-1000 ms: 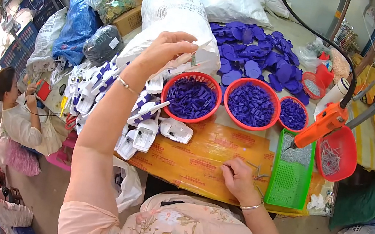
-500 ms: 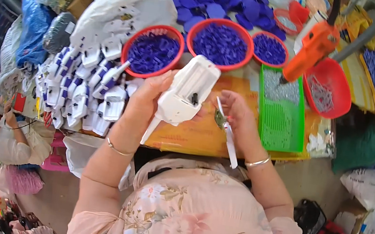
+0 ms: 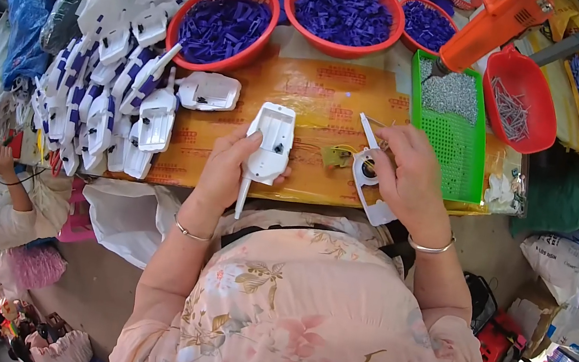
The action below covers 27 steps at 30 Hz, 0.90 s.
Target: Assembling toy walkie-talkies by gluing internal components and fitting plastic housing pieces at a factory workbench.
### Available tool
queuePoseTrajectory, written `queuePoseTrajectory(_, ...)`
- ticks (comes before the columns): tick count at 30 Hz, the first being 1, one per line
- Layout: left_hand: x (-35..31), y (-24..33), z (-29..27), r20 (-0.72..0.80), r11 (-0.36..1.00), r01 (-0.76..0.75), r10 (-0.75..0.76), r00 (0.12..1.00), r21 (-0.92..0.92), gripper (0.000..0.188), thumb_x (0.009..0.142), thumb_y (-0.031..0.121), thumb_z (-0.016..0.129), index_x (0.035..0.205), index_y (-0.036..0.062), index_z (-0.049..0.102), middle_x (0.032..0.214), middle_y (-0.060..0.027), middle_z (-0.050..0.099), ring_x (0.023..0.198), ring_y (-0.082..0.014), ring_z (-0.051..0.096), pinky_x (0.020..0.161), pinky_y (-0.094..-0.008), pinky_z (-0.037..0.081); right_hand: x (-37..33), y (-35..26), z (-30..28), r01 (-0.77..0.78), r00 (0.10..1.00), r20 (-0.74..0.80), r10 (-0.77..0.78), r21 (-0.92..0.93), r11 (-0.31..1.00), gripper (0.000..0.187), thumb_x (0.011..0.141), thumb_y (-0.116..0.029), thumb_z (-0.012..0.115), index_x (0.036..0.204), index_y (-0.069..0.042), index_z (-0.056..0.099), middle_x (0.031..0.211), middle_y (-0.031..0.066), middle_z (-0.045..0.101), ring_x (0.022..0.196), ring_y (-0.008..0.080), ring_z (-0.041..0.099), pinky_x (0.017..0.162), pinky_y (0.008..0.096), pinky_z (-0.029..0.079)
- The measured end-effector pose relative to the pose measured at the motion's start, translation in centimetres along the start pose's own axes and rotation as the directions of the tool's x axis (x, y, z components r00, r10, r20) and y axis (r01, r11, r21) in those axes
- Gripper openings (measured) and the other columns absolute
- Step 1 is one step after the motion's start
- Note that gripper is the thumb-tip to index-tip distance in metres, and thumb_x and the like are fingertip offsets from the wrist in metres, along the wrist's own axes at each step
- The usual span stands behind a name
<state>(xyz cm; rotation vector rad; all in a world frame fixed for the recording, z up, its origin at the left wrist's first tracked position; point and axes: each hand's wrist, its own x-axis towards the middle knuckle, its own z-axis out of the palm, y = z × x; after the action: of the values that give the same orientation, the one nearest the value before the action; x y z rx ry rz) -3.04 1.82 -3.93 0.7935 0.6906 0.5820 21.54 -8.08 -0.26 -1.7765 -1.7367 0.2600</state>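
My left hand grips a white plastic shell, hollow side up, its thin pointed end toward me. A small black piece sits inside the shell. To the right, my right hand is closed on a narrow white plastic part with a round, speaker-like disc on it. A small greenish circuit board hangs from thin wires beside that part, just over the table. Another white shell lies on the table beyond my left hand. Next to it is a pile of white shells with purple pieces.
Red baskets of purple pieces stand at the back. A green tray holds small metal screws. Over it hangs an orange power screwdriver. A red bowl has metal rods in it. Another person sits at far left.
Both hands have come lower over the table, and the shell is turned more upright in view. The hands are farther apart. The view has shifted, and a lone shell shows beside the pile.
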Motion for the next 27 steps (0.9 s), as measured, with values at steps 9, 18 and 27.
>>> queuePoseTrajectory(9,-1.1,1.9,-0.1,0.176,0.990,0.054,-0.030,0.984,-0.133,0.070,0.076,-0.009,0.044,0.143,0.0028,0.027,0.127,-0.0222,0.050,0.104,-0.0357,0.061,0.086,-0.0388,0.054,0.3,-0.1,0.8,0.238,0.971,0.059,-0.232,-0.113,0.965,0.024,0.072,-0.001,0.058,0.096,-0.003,0.060,0.092,0.0118,0.056,0.088,0.0306,0.051,0.076,0.0406,0.043)
queuePoseTrajectory(18,-0.7,0.5,-0.6,0.038,0.656,-0.233,0.298,0.954,0.718,0.037,0.077,-0.001,0.060,0.114,0.0034,0.062,0.103,-0.0132,0.062,0.088,-0.0165,0.061,0.077,-0.0283,0.049,1.9,-0.7,1.4,0.405,0.877,0.298,-0.376,-0.041,0.913,0.022,0.070,0.000,0.058,0.090,-0.007,0.062,0.089,0.0093,0.054,0.087,0.0283,0.050,0.077,0.0375,0.041)
queuePoseTrajectory(27,1.2,4.2,1.6,0.495,-0.301,-0.398,0.623,0.606,0.867,0.018,0.076,0.008,0.066,0.093,0.0033,0.064,0.086,-0.0147,0.052,0.071,-0.0269,0.055,0.062,-0.0339,0.046,3.3,-0.3,3.8,0.512,0.803,0.347,-0.484,0.015,0.859,0.005,0.073,-0.008,0.060,0.078,-0.008,0.062,0.080,0.0078,0.056,0.081,0.0249,0.054,0.072,0.0370,0.043)
